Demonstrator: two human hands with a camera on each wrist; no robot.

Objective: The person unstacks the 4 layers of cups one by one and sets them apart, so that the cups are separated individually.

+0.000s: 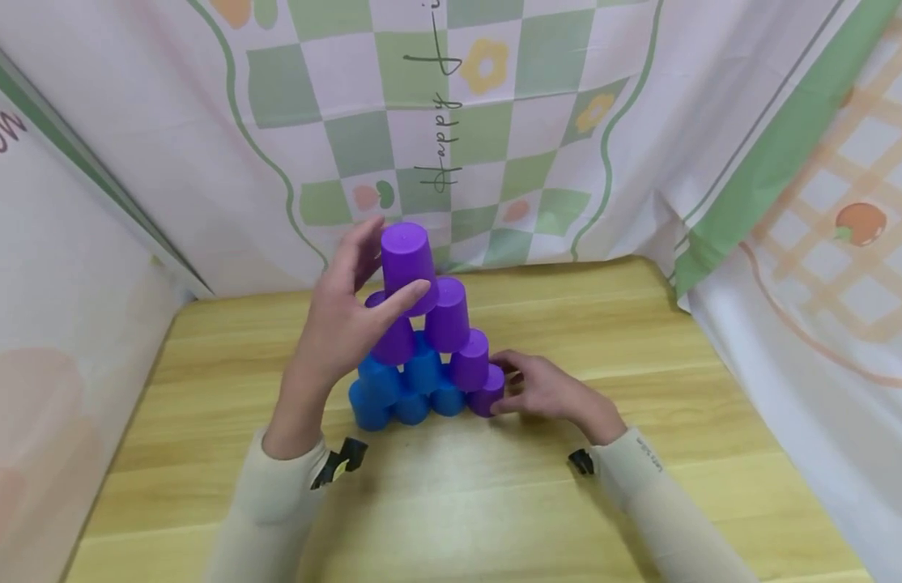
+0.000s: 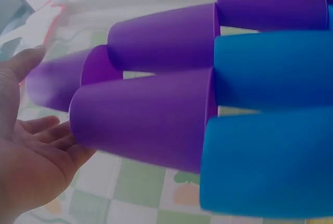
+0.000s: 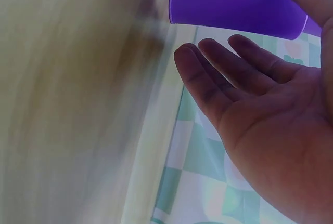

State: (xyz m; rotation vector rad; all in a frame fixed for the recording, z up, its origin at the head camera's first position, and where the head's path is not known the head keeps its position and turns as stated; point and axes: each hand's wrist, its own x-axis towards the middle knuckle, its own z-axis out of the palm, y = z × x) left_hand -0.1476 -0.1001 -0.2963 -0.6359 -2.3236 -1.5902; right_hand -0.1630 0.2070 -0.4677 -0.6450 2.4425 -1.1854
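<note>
Though hand-held, top cup (image 1: pixel 407 263) inverted, upright.

I saw a pyramid of upturned plastic cups standing on the wooden surface (image 1: pixel 568 324). Its lower left part was blue plastic cups (image 1: pixel 410 380), mouths down, and purple plastic cups (image 1: pixel 465 344) ran up its right edge. The topmost purple plastic cup (image 1: pixel 407 263) sat inverted at the peak, tilted slightly. The lowest purple cup (image 1: pixel 486 393) stood at the row's right end.
</note>
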